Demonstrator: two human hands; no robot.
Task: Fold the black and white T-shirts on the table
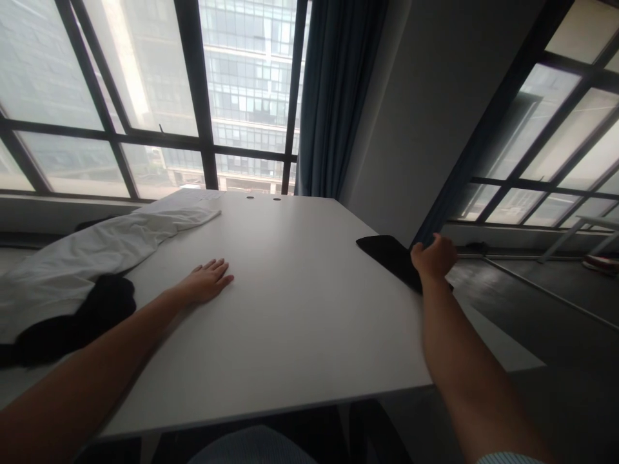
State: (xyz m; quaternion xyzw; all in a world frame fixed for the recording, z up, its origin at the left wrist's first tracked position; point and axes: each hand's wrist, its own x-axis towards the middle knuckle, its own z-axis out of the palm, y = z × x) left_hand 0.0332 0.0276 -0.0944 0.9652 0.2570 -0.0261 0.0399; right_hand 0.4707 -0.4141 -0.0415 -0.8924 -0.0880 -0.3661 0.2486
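Note:
My left hand lies flat on the white table, palm down with its fingers stretched out and holding nothing. On the right, my right hand is closed with its fingers curled, at a flat black piece along the table's right edge. My hand and wrist cover part of that piece, and what kind of thing it is cannot be made out. Whether the curled fingers grip it or something else is hidden.
White cloth lies rumpled along the table's left side. A dark, soft-looking bundle rests on it, close to my left forearm. Behind the table stand large windows and a blue curtain. A white frame stands at far right.

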